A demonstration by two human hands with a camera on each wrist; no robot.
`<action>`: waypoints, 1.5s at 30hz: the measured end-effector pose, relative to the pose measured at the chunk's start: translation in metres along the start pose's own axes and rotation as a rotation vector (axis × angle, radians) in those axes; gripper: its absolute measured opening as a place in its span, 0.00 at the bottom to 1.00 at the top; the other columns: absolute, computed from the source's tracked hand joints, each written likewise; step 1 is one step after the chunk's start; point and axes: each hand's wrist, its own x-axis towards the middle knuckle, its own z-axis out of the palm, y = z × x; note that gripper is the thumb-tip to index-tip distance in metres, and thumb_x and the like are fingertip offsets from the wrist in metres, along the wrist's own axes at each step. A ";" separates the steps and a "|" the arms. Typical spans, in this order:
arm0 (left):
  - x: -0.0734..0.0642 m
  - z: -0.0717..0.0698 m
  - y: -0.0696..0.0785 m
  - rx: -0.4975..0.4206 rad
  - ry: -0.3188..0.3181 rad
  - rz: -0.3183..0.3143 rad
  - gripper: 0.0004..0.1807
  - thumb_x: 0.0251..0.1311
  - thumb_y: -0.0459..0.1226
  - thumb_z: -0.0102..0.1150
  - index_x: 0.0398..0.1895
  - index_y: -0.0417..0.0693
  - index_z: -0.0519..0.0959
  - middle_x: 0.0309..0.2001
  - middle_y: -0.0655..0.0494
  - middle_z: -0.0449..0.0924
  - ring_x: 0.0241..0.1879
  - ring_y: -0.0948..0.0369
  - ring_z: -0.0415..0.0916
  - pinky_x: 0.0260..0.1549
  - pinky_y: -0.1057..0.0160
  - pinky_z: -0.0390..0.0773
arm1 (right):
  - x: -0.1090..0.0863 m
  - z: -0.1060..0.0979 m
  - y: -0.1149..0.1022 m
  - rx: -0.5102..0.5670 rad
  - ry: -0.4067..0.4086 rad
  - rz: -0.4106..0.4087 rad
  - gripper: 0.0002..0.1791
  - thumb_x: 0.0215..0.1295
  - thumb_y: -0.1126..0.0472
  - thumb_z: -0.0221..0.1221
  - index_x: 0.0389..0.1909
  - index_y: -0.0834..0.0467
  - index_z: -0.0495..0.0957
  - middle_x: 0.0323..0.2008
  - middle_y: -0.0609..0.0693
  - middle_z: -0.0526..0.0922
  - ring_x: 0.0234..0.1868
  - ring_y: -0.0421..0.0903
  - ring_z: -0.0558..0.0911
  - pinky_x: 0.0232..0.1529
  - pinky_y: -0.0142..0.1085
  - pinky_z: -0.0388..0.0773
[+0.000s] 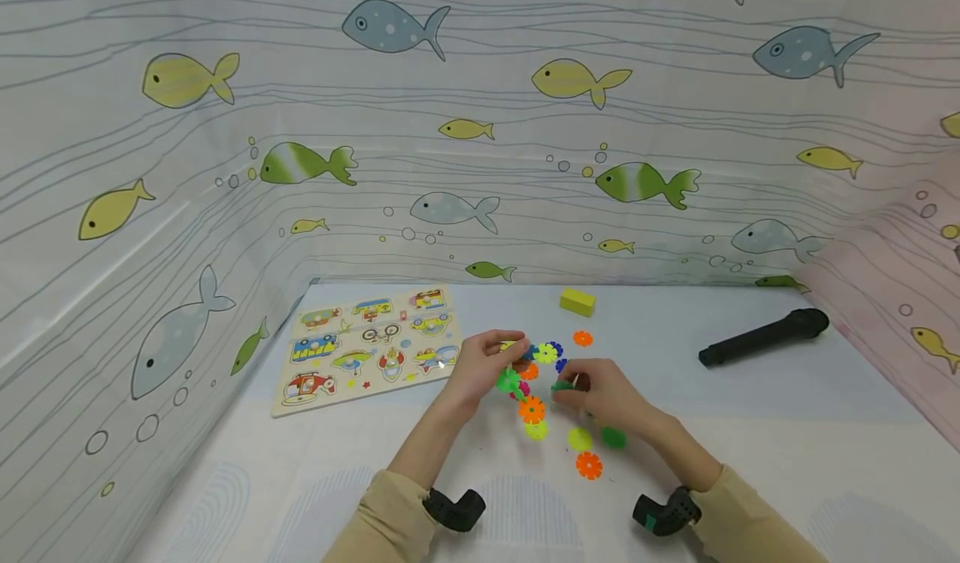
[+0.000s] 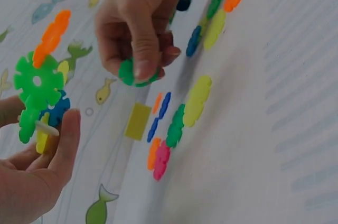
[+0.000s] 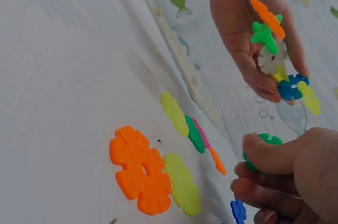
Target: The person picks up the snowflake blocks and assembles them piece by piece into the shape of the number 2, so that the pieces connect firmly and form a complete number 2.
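Observation:
My left hand [image 1: 480,371] holds a cluster of joined flower-shaped plastic discs [image 2: 25,75]. In the right wrist view, orange, green, white, blue and yellow discs [image 3: 313,102] show in that cluster. Between thumb and fingers, my right hand [image 1: 615,398] pinches a single green disc [image 3: 270,139], apart from the cluster. Several loose discs lie on the table below and between the hands. Among them are an orange disc [image 1: 588,474] nearest the front, a yellow disc [image 1: 580,439] and a green disc [image 1: 613,438], close to the right forearm.
A wooden picture puzzle board [image 1: 397,384] with vehicle pieces lies on the left of the table. A yellow block [image 1: 577,302] sits at the back. To the right lies a black microphone-shaped object [image 1: 763,338]. Fish-patterned curtains [image 1: 517,154] enclose the table's back and sides.

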 end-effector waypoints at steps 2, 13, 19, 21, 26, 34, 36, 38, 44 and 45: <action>0.000 0.000 0.000 0.003 0.003 -0.001 0.23 0.68 0.46 0.61 0.60 0.42 0.78 0.44 0.47 0.88 0.49 0.45 0.84 0.66 0.48 0.69 | 0.001 -0.001 -0.001 0.043 0.059 0.008 0.04 0.65 0.60 0.66 0.34 0.56 0.81 0.26 0.50 0.83 0.24 0.44 0.79 0.28 0.32 0.77; 0.001 0.000 -0.001 0.017 0.020 0.011 0.23 0.69 0.46 0.60 0.60 0.41 0.78 0.45 0.46 0.87 0.45 0.50 0.85 0.64 0.50 0.73 | 0.000 -0.005 -0.006 0.176 0.219 -0.083 0.10 0.72 0.60 0.59 0.40 0.65 0.81 0.26 0.58 0.83 0.25 0.54 0.82 0.32 0.42 0.84; 0.000 0.000 0.000 0.023 0.030 0.008 0.23 0.69 0.46 0.59 0.61 0.41 0.77 0.46 0.45 0.87 0.44 0.54 0.86 0.65 0.48 0.71 | 0.000 -0.006 -0.007 0.173 0.211 -0.073 0.11 0.72 0.60 0.58 0.43 0.66 0.81 0.28 0.60 0.83 0.27 0.58 0.82 0.35 0.44 0.85; 0.000 -0.001 0.000 0.023 0.029 0.006 0.23 0.69 0.46 0.59 0.61 0.41 0.77 0.46 0.45 0.87 0.45 0.53 0.85 0.65 0.49 0.71 | 0.000 -0.005 -0.006 0.160 0.218 -0.079 0.10 0.72 0.61 0.58 0.42 0.65 0.81 0.28 0.58 0.83 0.27 0.56 0.82 0.33 0.43 0.84; 0.001 -0.001 -0.001 0.025 0.030 0.008 0.24 0.69 0.46 0.60 0.61 0.40 0.77 0.47 0.46 0.87 0.47 0.51 0.85 0.64 0.51 0.73 | 0.000 -0.005 -0.004 0.138 0.234 -0.080 0.10 0.72 0.62 0.59 0.45 0.65 0.82 0.29 0.55 0.84 0.27 0.54 0.82 0.32 0.41 0.83; 0.003 0.000 -0.003 0.033 0.042 0.000 0.25 0.69 0.45 0.59 0.62 0.39 0.77 0.47 0.46 0.87 0.50 0.50 0.84 0.65 0.50 0.71 | 0.001 -0.004 -0.005 0.144 0.238 -0.063 0.10 0.73 0.61 0.57 0.43 0.63 0.82 0.31 0.57 0.83 0.30 0.50 0.82 0.35 0.35 0.82; 0.003 0.000 -0.003 0.033 0.040 -0.003 0.25 0.69 0.45 0.59 0.63 0.40 0.76 0.48 0.46 0.87 0.51 0.49 0.84 0.65 0.50 0.71 | 0.002 -0.003 -0.005 0.133 0.242 -0.060 0.09 0.74 0.61 0.56 0.42 0.62 0.82 0.30 0.57 0.82 0.30 0.50 0.81 0.36 0.35 0.82; 0.003 0.001 -0.003 0.034 0.040 -0.008 0.25 0.69 0.45 0.59 0.63 0.40 0.76 0.48 0.46 0.86 0.51 0.50 0.84 0.66 0.50 0.70 | 0.004 -0.002 -0.005 0.128 0.241 -0.066 0.09 0.74 0.64 0.55 0.40 0.63 0.83 0.29 0.57 0.83 0.30 0.53 0.82 0.35 0.37 0.83; 0.003 0.001 -0.003 0.029 0.043 -0.022 0.25 0.70 0.45 0.59 0.64 0.39 0.75 0.49 0.45 0.86 0.52 0.51 0.83 0.67 0.47 0.68 | 0.003 -0.005 -0.006 0.217 0.197 -0.106 0.13 0.76 0.62 0.52 0.39 0.64 0.83 0.31 0.59 0.85 0.32 0.56 0.84 0.36 0.35 0.83; 0.002 0.001 -0.003 0.027 0.042 -0.022 0.25 0.70 0.45 0.58 0.64 0.39 0.75 0.50 0.45 0.86 0.52 0.50 0.83 0.68 0.47 0.68 | 0.003 -0.006 -0.006 0.242 0.186 -0.102 0.14 0.77 0.60 0.51 0.40 0.64 0.83 0.32 0.61 0.85 0.33 0.56 0.84 0.37 0.34 0.83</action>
